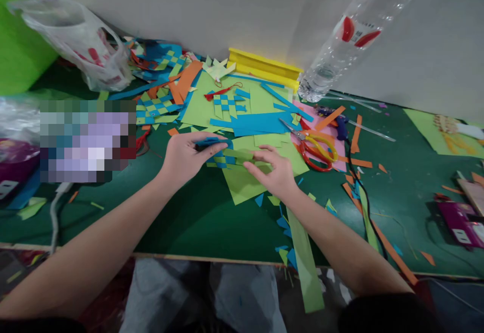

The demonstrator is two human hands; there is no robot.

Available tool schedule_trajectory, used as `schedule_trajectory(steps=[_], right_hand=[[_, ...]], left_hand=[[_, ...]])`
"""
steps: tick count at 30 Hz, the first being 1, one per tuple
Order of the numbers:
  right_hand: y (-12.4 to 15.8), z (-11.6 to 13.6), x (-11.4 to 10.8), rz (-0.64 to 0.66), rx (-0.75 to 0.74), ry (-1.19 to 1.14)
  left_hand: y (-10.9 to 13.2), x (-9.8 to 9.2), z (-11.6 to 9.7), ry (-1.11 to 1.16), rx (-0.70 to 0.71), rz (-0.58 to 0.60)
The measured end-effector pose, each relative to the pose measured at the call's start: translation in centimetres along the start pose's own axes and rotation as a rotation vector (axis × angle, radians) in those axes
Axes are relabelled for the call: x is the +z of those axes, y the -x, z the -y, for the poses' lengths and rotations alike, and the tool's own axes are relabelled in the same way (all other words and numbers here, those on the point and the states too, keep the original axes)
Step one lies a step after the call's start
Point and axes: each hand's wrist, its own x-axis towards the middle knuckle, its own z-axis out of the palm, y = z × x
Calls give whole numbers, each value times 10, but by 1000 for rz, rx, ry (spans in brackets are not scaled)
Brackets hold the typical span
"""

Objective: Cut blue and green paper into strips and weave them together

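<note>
My left hand (188, 156) is closed on a woven paper piece (224, 159) of blue and green checks, gripping its folded blue side between thumb and fingers. A green paper strip (242, 154) runs out of the weave to the right. My right hand (275, 173) has its thumb and fingertips at the strip's end, slightly curled around it. Beneath both lies a green paper sheet (242, 187). Just above my hands rest a blue paper piece (260, 124) and a finished-looking woven fish shape (226, 105) with a red tassel (212, 96).
Scissors (317, 151) with red and yellow handles lie to the right. A plastic bottle (325, 71) leans against the wall near a yellow channel-shaped piece (264, 68). Left stand a plastic bag (83, 46) and a pixelated device (88, 141). A long green strip (308, 272) overhangs the table edge.
</note>
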Motion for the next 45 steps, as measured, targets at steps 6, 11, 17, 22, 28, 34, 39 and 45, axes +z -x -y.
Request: schedule_trajectory(steps=[6,11,17,22,28,34,39,45], right_hand=[[0,-1,-1,49,145,-26],[-2,-6,0,15,138,-39],[-3,-10,2,22,-41,22],[-3,-7,-1,14,-48,57],[-2,9,-8,74,115,-142],[-3,4,-4,92,246,-159],[-5,-4,-7,-152,160,-86],[-8,-8,-9,-200,39,-6]], left_hand=[[0,0,7,6,-13,-66],[1,1,6,15,1,-92],[2,1,5,-7,4,-123],[2,1,7,-26,-4,-105],[1,3,6,3,-15,12],[-2,7,9,51,-35,187],[-5,10,14,183,-49,161],[-6,12,19,-39,-33,191]])
